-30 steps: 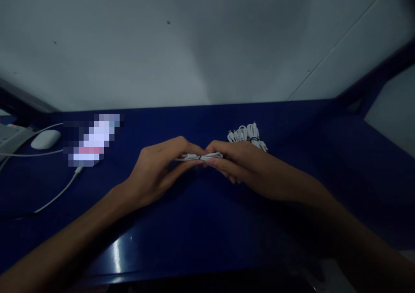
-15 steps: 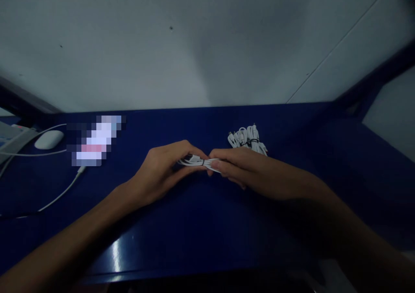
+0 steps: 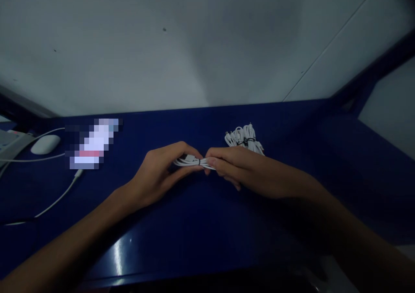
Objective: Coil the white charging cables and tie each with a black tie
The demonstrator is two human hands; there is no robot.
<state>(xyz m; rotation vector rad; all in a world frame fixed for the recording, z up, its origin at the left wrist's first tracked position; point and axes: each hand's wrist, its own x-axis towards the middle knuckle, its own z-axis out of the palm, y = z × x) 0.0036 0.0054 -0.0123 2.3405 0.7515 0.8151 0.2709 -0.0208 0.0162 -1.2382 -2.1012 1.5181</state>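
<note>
Both my hands hold one white coiled cable above the blue table, near its middle. A thin black tie wraps around the coil, and a white plug shows inside the loop. My left hand is closed around the coil's left end, thumb below and fingers above. The fingers of my right hand pinch the right end close to the tie, hiding that part of the coil. Just behind my right hand, several more white cables, bundled with black ties, lie in a group on the table.
The blue table runs back to a grey-white wall. On the left lie a phone with a blurred screen, a white mouse and a white charging cord. A white box sits at the far left.
My grip on the coiled cable looks the same. The whole view has shifted slightly, so the hands and table things appear a little further left.
</note>
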